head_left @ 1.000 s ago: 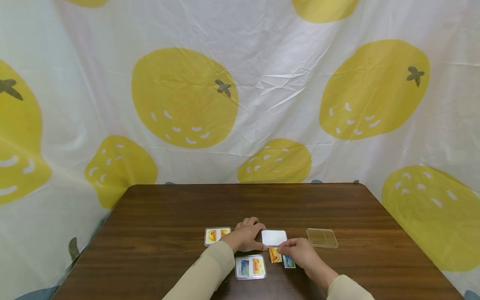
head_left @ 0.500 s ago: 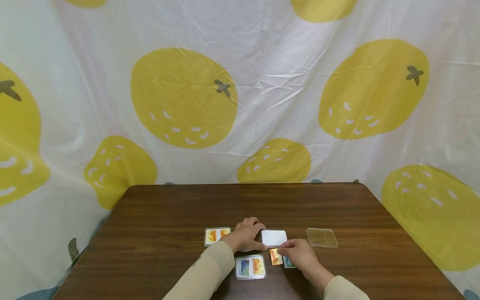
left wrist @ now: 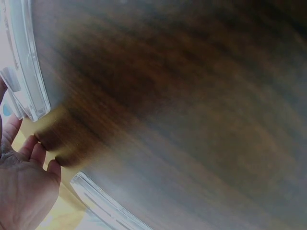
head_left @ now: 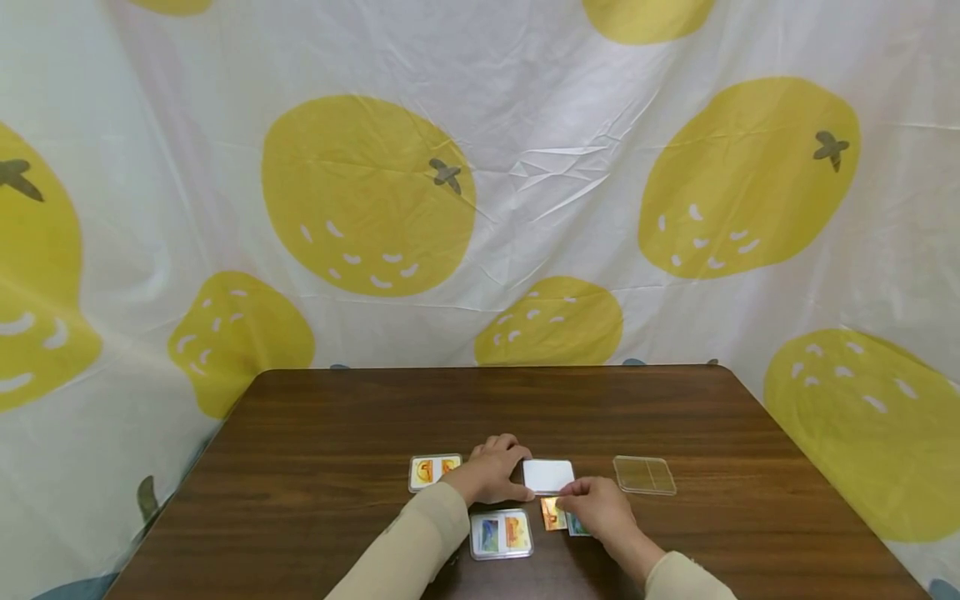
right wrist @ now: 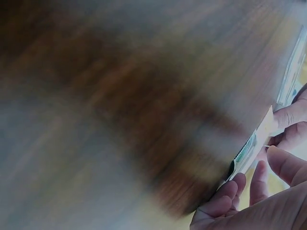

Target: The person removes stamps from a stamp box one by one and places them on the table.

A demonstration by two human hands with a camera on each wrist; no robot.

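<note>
A clear case with a white insert [head_left: 548, 476] lies mid-table. My left hand [head_left: 491, 475] grips its left end, thumb at the front corner and index finger at the back. In the left wrist view the other left fingertips [left wrist: 55, 166] rest on the table beside it. At the case's front edge, my right hand [head_left: 600, 507] pinches the top corner of an orange stamp [head_left: 553, 515], partly under its fingertips. A blue-green stamp [head_left: 576, 526] lies to the right, mostly covered by that hand. Its toothed edge shows in the right wrist view.
A clear case with two stamps [head_left: 501, 535] lies in front of the left wrist. Another case with orange stamps [head_left: 426, 472] is partly behind the left forearm. To the right is a clear lid [head_left: 645, 476]. A lemon-print cloth [head_left: 555, 225] hangs behind the table.
The orange stamp has shifted slightly right and towards me under the right fingertips. The right hand now covers more of the blue-green stamp. The left hand keeps its place.
</note>
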